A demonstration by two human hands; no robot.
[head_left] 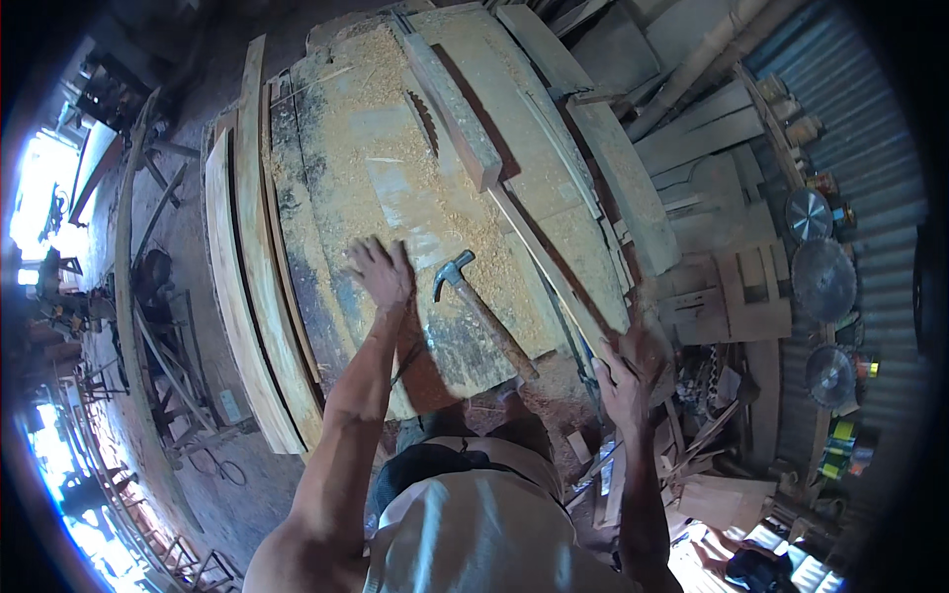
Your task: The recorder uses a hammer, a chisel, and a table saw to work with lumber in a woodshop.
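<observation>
Close to the person, the right hand (623, 385) has its grip wrapped around the near end of a long, thin wood strip (554, 272). The strip slants away over the right side of the table (341, 128). A hammer (484, 314) lies in the middle, handle toward the person. Just left of its head, the left hand (381, 277) is spread out, palm down, its grip let go. Farther on, a thick wood bar (455, 119) lies beside a jagged saw blade (423, 124). Off right, round blades (824, 281) hang by a wavy metal wall (870, 148), near green and yellow packets (838, 450) with marks too small to read.
</observation>
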